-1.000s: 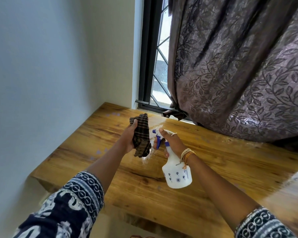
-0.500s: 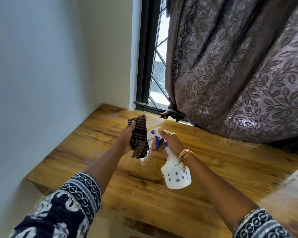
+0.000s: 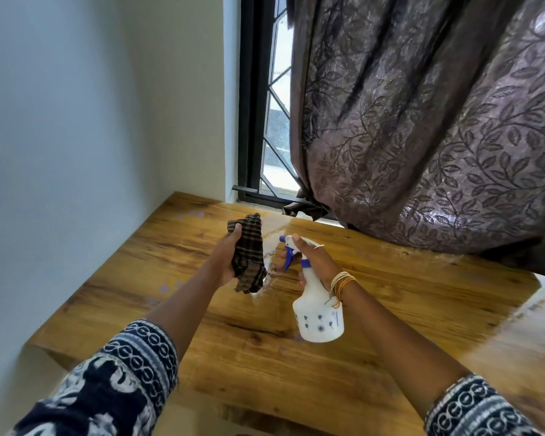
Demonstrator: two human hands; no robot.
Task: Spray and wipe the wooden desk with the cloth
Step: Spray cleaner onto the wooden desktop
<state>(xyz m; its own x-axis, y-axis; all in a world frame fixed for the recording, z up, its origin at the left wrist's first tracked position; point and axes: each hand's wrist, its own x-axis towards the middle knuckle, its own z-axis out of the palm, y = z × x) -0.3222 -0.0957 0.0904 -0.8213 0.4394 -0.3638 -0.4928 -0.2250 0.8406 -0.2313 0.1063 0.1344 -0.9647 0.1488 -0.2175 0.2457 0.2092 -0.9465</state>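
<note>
The wooden desk (image 3: 390, 309) fills the lower half of the view. My left hand (image 3: 225, 259) grips a bunched dark brown striped cloth (image 3: 249, 253) held above the desk. My right hand (image 3: 312, 262) is wrapped round the neck of a white spray bottle (image 3: 318, 316) with a blue trigger, a finger on the trigger. The nozzle points away from me toward the window. A shiny wet patch (image 3: 272, 243) lies on the wood between the two hands.
A brown leaf-patterned curtain (image 3: 438, 121) hangs over the desk's back right. A black-framed window with a grille (image 3: 265, 136) stands behind the desk. A pale wall (image 3: 60, 152) borders the desk on the left. Small purple marks (image 3: 167, 289) dot the wood.
Both hands stay almost in place over the desk. The view has tilted slightly, and the cloth and bottle sit a little farther left in the picture.
</note>
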